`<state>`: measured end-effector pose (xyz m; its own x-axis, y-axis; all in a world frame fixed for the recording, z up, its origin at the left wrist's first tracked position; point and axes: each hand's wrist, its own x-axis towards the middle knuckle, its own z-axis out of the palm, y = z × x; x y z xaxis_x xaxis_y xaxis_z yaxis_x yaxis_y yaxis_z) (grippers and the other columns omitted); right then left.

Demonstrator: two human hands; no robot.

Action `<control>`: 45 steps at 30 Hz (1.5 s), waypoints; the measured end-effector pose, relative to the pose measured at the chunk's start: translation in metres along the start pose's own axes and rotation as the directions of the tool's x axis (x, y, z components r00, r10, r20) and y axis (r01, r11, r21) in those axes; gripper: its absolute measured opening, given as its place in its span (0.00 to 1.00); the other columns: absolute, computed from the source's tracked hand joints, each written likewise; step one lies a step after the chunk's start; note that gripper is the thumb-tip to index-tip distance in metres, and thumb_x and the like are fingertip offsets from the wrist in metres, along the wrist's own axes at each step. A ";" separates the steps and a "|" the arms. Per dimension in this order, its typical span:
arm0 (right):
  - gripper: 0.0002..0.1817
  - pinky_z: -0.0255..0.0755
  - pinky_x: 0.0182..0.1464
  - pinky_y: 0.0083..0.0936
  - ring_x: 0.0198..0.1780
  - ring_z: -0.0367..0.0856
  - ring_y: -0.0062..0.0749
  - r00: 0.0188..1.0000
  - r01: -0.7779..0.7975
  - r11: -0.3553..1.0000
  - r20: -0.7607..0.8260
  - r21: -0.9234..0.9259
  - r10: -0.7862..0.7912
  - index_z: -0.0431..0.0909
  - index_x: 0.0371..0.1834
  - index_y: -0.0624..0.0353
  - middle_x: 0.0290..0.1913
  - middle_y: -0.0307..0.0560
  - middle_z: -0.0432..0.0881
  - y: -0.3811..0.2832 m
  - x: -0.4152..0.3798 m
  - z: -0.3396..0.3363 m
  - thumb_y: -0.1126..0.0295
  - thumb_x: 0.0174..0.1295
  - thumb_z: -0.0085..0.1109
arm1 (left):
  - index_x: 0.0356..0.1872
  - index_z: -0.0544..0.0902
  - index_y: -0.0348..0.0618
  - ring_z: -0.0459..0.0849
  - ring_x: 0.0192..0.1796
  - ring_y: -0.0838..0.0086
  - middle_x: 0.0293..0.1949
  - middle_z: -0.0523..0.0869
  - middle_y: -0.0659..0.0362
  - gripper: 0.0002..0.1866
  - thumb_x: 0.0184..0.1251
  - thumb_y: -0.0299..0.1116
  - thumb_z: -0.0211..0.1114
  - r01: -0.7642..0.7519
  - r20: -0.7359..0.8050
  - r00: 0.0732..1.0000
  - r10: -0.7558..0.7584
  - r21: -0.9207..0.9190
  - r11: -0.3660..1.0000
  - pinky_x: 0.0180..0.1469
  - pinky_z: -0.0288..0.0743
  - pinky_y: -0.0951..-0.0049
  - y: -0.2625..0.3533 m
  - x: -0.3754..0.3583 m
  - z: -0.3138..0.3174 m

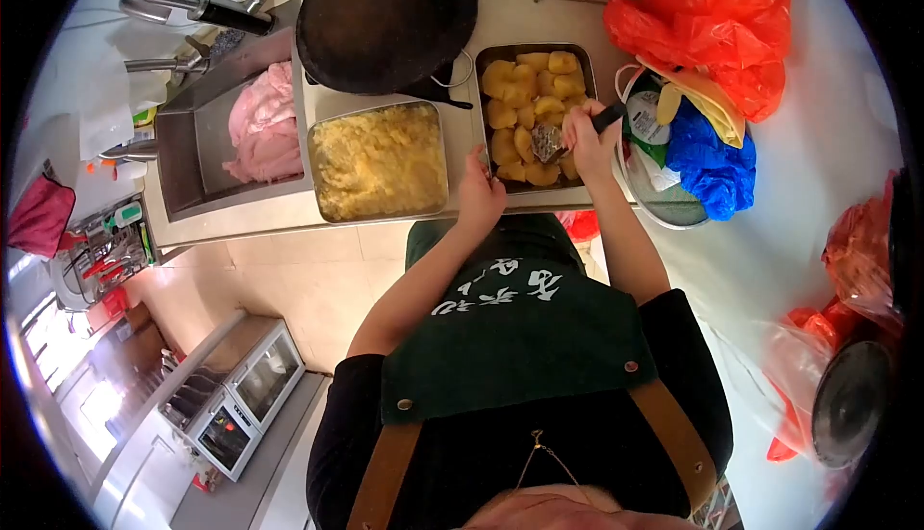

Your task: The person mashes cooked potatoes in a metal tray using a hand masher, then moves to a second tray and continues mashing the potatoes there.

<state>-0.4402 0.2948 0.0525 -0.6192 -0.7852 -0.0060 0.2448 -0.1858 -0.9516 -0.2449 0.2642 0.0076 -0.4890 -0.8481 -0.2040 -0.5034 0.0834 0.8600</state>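
The person is wearing a black short-sleeved shirt [674,337] and a green apron [520,337] with white characters and brown straps [385,472].

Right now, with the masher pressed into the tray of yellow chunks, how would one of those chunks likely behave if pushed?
The yellow chunks look rounded and glossy, so one would probably slide or roll against its neighbours. The tray of mash beside them suggests they crush easily under the masher in the right hand. The left hand rests at the tray edge, probably steadying it.

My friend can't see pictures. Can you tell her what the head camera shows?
Seen from above, a person in a green apron presses a masher into a tray of yellow chunks with the right hand; the left hand steadies the tray beside a tray of mash.
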 end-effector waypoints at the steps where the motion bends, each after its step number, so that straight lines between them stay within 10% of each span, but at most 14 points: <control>1: 0.13 0.55 0.18 0.20 0.14 0.58 0.18 1.000 -0.010 1.000 0.000 -0.004 0.010 0.59 0.19 0.56 0.13 0.37 0.62 0.000 0.002 0.002 0.76 0.61 0.44 | 0.62 0.61 0.37 0.77 0.31 0.56 0.30 0.74 0.50 0.32 0.50 0.18 0.56 0.010 0.007 1.000 -0.010 -0.023 1.000 0.34 0.72 0.62 0.000 -0.001 -0.003; 45: 0.13 0.59 0.18 0.22 0.14 0.61 0.22 0.998 -0.053 0.998 0.039 -0.045 0.055 0.60 0.19 0.58 0.14 0.39 0.62 0.006 0.078 0.047 0.73 0.61 0.47 | 0.60 0.62 0.36 0.75 0.30 0.62 0.31 0.72 0.52 0.28 0.56 0.18 0.58 -0.017 0.060 0.998 0.027 -0.150 0.989 0.33 0.71 0.68 -0.016 -0.002 -0.013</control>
<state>-0.4516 0.2047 0.0609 -0.5753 -0.8166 -0.0462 0.2436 -0.1172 -0.9628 -0.2261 0.2579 0.0005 -0.5443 -0.8125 -0.2088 -0.3825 0.0188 0.9238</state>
